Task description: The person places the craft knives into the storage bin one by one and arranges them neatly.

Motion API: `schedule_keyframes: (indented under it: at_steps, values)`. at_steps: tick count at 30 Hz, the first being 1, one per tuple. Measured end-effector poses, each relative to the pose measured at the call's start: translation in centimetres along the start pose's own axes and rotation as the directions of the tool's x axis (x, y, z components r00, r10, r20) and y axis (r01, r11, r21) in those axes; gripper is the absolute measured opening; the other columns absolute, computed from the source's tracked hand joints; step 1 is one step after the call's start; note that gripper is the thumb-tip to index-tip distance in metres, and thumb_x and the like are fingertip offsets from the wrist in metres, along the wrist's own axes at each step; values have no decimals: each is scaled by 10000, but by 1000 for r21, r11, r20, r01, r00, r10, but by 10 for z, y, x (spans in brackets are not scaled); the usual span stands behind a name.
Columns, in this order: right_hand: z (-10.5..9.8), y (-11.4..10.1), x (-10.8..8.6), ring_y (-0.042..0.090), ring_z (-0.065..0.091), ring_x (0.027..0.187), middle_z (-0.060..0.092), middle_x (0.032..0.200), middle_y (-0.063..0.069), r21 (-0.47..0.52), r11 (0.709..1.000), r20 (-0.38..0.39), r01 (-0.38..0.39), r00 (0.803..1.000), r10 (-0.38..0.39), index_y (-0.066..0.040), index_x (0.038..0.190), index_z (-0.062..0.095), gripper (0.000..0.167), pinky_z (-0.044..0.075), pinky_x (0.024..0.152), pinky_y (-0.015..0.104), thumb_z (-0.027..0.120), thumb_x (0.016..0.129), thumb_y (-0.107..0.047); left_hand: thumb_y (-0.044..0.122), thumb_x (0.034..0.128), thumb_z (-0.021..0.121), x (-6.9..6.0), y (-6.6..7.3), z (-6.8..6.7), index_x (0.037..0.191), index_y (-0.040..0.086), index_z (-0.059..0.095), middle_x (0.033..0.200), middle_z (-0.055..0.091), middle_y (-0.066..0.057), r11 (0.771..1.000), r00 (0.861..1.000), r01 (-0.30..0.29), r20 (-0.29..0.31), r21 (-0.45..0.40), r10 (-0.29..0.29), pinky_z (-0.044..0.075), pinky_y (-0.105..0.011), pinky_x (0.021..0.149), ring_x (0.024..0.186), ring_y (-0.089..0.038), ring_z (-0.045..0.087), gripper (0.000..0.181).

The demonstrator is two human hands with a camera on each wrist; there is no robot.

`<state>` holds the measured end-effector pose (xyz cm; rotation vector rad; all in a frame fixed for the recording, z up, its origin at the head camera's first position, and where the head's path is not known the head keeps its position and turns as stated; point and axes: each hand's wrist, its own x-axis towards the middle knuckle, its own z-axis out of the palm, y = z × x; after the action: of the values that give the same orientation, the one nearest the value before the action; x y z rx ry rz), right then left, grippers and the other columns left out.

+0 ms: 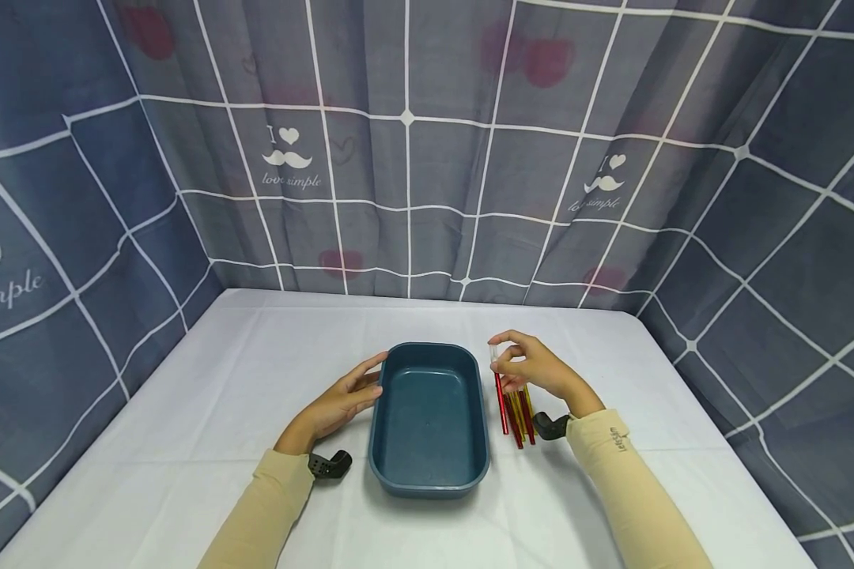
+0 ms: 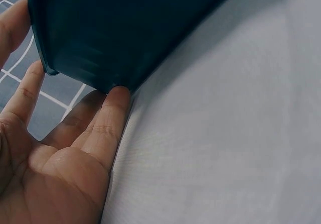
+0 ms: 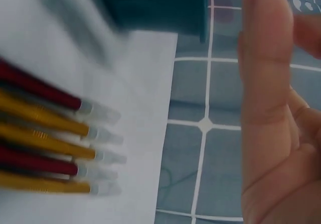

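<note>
A dark teal rectangular bin [image 1: 428, 427] stands on the white cloth, with nothing inside. The left hand [image 1: 338, 403] touches its left wall with extended fingers; in the left wrist view those fingertips [image 2: 118, 94] rest against the bin [image 2: 100, 38]. To the right of the bin, the right hand [image 1: 537, 367] pinches a red pen [image 1: 501, 403] near its clear-tipped upper end. Beneath that hand lie several red and yellow pens [image 1: 519, 415], side by side. The right wrist view shows these pens [image 3: 45, 133] with clear tips, and the right hand [image 3: 276, 108] beside them.
A white cloth [image 1: 313, 316] covers the table. Grey-blue curtains [image 1: 370, 158] with white grid lines hang behind it and at both sides. A dark band with a camera [image 1: 330, 465] is on the left wrist, another [image 1: 551, 427] on the right.
</note>
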<state>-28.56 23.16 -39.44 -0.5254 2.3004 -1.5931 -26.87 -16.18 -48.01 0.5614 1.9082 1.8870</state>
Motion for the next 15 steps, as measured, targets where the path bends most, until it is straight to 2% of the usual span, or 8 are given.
schedule_keyframes:
  at_steps: [10, 15]
  values:
    - [13, -8, 6, 187, 698, 663, 667, 909, 114, 32, 999, 9, 0, 1000, 0, 106, 1458, 490, 496, 667, 678, 353, 681, 1010, 18, 136, 1127, 596, 0, 0, 0, 1754, 164, 181, 1776, 101, -264, 1000, 1000, 0, 3, -7, 0, 257, -584, 1290, 1648, -436, 119, 752]
    - [17, -11, 9, 172, 701, 673, 698, 925, 111, 37, 999, 7, 6, 1000, -6, 98, 1461, 493, 491, 668, 693, 359, 674, 1012, 13, 129, 1128, 594, -1, 1, 0, 1755, 173, 181, 1777, 100, -259, 1000, 1000, 6, -1, -10, -6, 262, -576, 1289, 1650, -428, 117, 752]
